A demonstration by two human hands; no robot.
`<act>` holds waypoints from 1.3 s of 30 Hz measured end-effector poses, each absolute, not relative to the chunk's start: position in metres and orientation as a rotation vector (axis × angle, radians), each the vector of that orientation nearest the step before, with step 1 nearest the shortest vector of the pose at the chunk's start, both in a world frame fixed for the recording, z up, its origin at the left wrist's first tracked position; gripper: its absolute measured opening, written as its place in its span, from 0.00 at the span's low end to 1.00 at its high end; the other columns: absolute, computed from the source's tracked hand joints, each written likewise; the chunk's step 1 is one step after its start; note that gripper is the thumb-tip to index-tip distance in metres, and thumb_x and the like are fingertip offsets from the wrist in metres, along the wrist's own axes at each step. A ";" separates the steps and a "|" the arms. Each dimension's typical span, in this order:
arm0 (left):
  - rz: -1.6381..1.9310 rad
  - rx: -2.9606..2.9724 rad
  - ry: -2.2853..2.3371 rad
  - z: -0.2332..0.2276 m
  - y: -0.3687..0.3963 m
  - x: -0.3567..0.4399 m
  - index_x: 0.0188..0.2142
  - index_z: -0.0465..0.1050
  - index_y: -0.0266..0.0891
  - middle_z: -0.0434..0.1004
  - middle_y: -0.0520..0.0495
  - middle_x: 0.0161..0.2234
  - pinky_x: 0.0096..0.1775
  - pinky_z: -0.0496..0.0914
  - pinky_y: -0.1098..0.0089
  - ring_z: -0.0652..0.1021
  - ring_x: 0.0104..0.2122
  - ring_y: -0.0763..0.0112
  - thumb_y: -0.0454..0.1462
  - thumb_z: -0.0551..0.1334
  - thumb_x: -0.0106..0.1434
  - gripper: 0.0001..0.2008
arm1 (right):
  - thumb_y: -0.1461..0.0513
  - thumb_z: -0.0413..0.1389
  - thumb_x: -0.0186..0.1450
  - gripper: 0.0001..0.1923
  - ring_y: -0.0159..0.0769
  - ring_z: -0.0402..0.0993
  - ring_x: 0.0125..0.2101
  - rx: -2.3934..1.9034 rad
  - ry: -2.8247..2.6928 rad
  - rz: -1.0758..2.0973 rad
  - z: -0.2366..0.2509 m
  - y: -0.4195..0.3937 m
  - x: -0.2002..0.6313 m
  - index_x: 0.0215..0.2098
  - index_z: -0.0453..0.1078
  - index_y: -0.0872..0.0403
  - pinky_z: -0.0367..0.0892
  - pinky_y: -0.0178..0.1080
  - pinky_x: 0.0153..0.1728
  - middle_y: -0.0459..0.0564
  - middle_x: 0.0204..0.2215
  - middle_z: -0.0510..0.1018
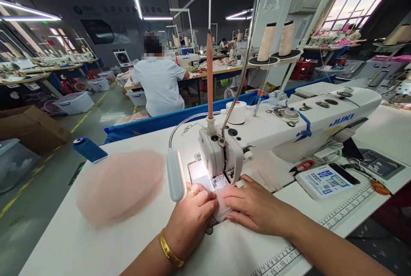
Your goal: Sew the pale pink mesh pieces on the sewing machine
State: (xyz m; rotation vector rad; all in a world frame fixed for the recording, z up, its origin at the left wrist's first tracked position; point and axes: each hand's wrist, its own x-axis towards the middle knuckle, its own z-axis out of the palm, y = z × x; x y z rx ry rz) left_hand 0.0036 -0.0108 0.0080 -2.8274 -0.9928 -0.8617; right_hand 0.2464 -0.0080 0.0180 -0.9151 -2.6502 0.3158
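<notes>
Head view: the left hand (192, 214) rests knuckles up on the table (96, 241), fingers curled and pressed down on a small pale piece of fabric (221, 207) just in front of the needle of the sewing machine (289, 126). The right hand (253, 205) lies flat beside it, fingers together and stretched toward the left hand, pinning the same piece from the other side. Neither hand grips anything; both press the cloth flat against the machine bed, fingertips nearly touching.

To guide well here, it seems wise to keep the fingertips clear of the needle, hold the fabric taut but not stretched, and let the feed pull it while both hands only steer the edge straight.

A lamp (175, 175) on a bendy neck lights the spot just left of the hands. Farther left on the table lies a blurred pink stack of cloth (120, 186), and beyond it a blue spool (88, 148). To the right sit red snips (303, 166) and a printed box (323, 181). Behind the table, a person in a light shirt (159, 85) sits at another station.
</notes>
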 end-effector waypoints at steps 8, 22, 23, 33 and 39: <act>-0.888 -2.813 -0.984 0.009 -0.010 0.003 0.38 0.77 0.43 0.82 0.50 0.33 0.52 0.66 0.56 0.76 0.36 0.65 0.25 0.54 0.70 0.16 | 0.57 0.53 0.75 0.10 0.42 0.70 0.39 -0.930 -2.637 0.295 0.015 -0.008 0.245 0.39 0.73 0.51 0.61 0.46 0.46 0.48 0.36 0.80; -0.832 -2.754 -1.028 0.006 0.001 0.002 0.37 0.78 0.42 0.84 0.51 0.37 0.52 0.65 0.57 0.76 0.37 0.65 0.28 0.54 0.72 0.15 | 0.59 0.54 0.75 0.10 0.46 0.71 0.42 -1.055 -2.619 0.261 0.011 -0.003 0.241 0.37 0.73 0.52 0.64 0.50 0.49 0.50 0.39 0.83; -0.845 -2.748 -1.024 0.005 0.002 0.002 0.38 0.78 0.42 0.84 0.51 0.37 0.51 0.64 0.57 0.75 0.36 0.65 0.28 0.54 0.72 0.15 | 0.58 0.54 0.75 0.10 0.47 0.71 0.44 -1.065 -2.614 0.261 0.011 -0.003 0.241 0.38 0.74 0.51 0.65 0.49 0.48 0.50 0.40 0.83; -0.891 -2.820 -1.118 -0.001 0.008 -0.004 0.42 0.76 0.41 0.82 0.48 0.43 0.48 0.66 0.63 0.75 0.43 0.62 0.29 0.55 0.72 0.11 | 0.57 0.54 0.74 0.09 0.52 0.71 0.48 -1.105 -2.601 0.243 0.007 -0.001 0.240 0.46 0.75 0.51 0.68 0.51 0.47 0.50 0.49 0.83; -0.614 -2.800 -1.443 0.004 0.010 -0.004 0.46 0.74 0.41 0.76 0.43 0.44 0.48 0.68 0.56 0.73 0.43 0.55 0.41 0.63 0.68 0.09 | 0.57 0.53 0.75 0.11 0.51 0.71 0.45 -0.978 -2.526 0.187 0.003 0.002 0.245 0.48 0.75 0.52 0.68 0.49 0.44 0.51 0.48 0.83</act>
